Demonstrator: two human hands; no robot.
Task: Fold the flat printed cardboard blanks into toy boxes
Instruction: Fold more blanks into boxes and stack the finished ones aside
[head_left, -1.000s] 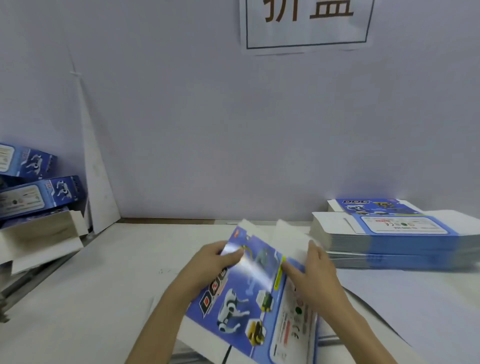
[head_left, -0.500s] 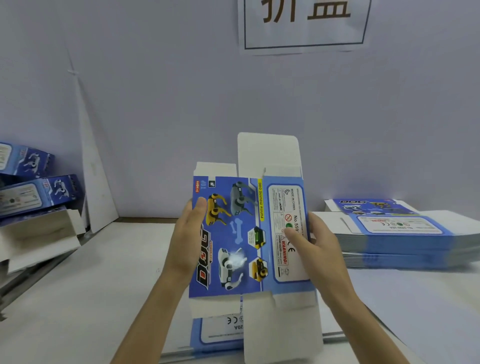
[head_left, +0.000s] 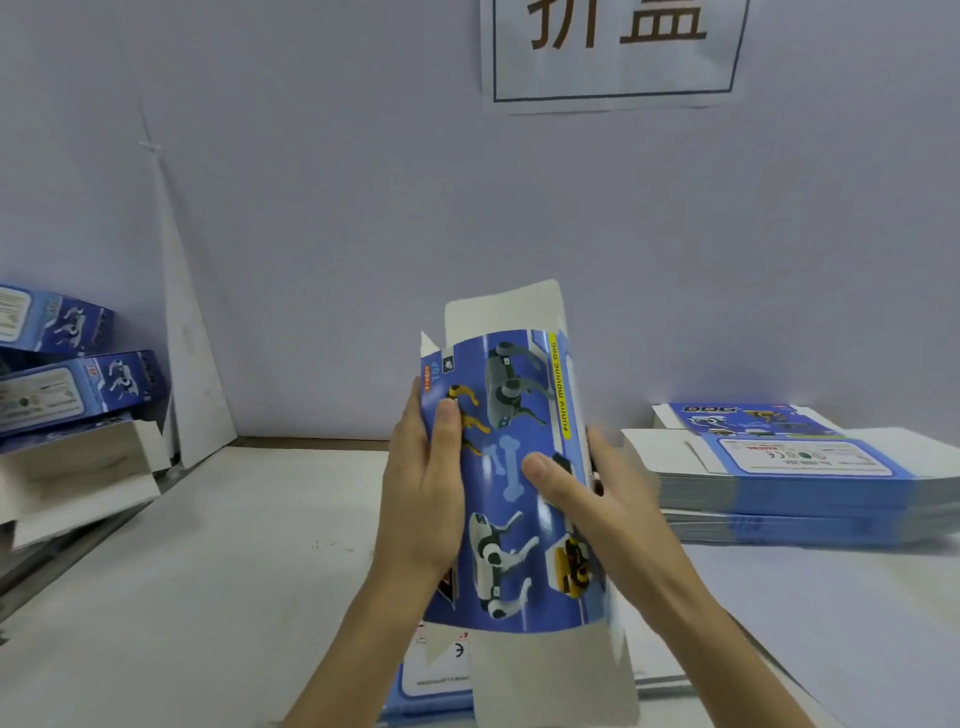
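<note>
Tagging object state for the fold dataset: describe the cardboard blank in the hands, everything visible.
The cardboard blank is thin glossy card, blue print outside with robot dogs, a bone and a yellow strip reading FUNNY MOVING DOG; its flaps are plain white. It is held upright, bowed toward a tube, not yet squared. A top flap sticks up, a bottom flap hangs down. The left hand grips its left edge, thumb on the print; the right hand grips its right edge, thumb on the front.
</note>
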